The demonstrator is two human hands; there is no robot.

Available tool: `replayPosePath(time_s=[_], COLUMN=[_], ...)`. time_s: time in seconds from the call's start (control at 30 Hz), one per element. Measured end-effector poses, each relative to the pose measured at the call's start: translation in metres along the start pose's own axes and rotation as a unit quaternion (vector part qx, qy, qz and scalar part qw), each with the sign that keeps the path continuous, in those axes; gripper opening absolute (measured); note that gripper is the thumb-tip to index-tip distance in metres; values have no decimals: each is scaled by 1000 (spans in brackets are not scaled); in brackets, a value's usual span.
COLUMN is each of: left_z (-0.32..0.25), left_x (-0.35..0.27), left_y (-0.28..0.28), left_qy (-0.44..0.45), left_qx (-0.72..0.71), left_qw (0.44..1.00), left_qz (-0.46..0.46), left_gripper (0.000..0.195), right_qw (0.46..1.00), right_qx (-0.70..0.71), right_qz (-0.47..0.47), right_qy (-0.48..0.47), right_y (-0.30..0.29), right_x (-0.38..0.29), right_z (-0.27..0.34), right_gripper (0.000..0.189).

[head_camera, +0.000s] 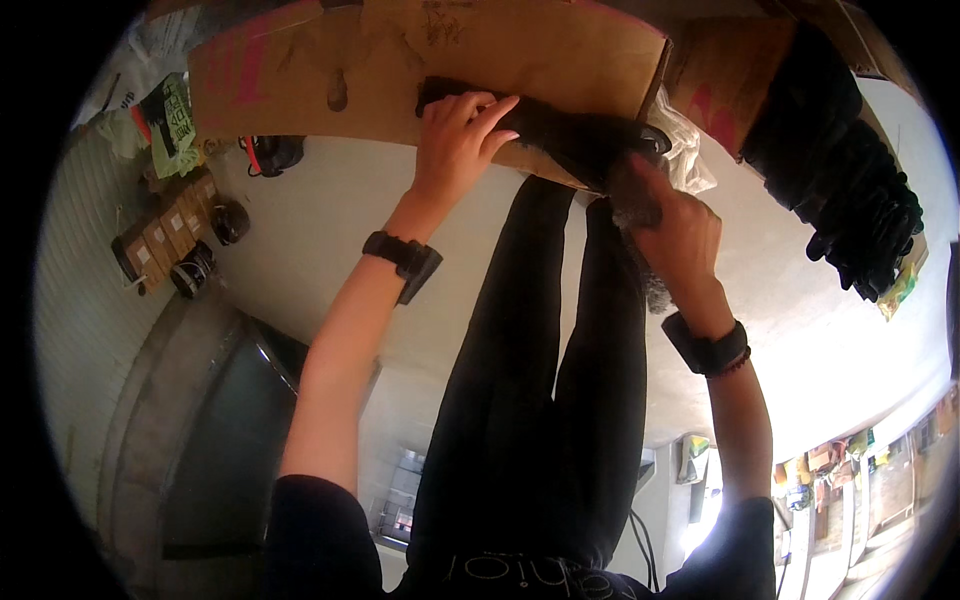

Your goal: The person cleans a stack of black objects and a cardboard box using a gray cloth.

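Observation:
A dark, long piece of cloth (540,126) lies across a cardboard box (510,45) in front of me. My left hand (457,135) rests on its left part, thumb and forefinger spread; whether the other fingers pinch the cloth is hidden. At the box's near right corner, my right hand (679,232) is closed around a fuzzy grey fabric piece (634,199). This grey piece meets the dark cloth, and I cannot tell whether they are one item. More grey fuzz hangs below my right hand, beside my leg.
To the right, a heap of black gloves (832,165) lies over another cardboard box (720,82). Crumpled clear plastic (679,142) sits between the boxes. Several small cartons (169,229) line the left wall. A black and red object (274,154) lies on the pale floor (322,195).

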State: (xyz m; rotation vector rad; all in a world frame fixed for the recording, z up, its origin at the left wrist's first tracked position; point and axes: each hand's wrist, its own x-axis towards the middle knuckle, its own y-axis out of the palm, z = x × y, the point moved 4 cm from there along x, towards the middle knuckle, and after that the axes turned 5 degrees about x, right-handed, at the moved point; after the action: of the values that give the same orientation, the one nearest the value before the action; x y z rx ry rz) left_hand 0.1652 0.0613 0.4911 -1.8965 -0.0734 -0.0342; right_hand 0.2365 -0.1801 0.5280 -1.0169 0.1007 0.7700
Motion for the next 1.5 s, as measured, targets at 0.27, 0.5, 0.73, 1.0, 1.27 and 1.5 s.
replayPosePath(time_s=[0.27,0.5,0.73,1.0,1.27,1.5], left_z=[3,0,-3,-29,-38,-41], left_x=[5,-6,1,12,22,26], left_y=[9,23,9,-7,10,6], left_qy=[58,-16,20,47,81,175], left_qx=[55,55,53,18,39,86], left_qw=[996,998,998,992,982,971], left_qz=[34,26,-9,116,165,140], left_gripper=[39,39,29,49,52,29], right_qw=[993,972,992,958,975,988], right_qx=[-118,-171,-4,-4,157,109], right_qz=[20,-85,-110,26,-100,-77], right_qy=[20,-138,-60,284,124,83], right_y=[47,81,60,22,12,39], right_x=[81,47,-12,-77,-25,-16], right_z=[62,54,-23,-135,-56,-35], right_gripper=[45,44,70,65,79,74])
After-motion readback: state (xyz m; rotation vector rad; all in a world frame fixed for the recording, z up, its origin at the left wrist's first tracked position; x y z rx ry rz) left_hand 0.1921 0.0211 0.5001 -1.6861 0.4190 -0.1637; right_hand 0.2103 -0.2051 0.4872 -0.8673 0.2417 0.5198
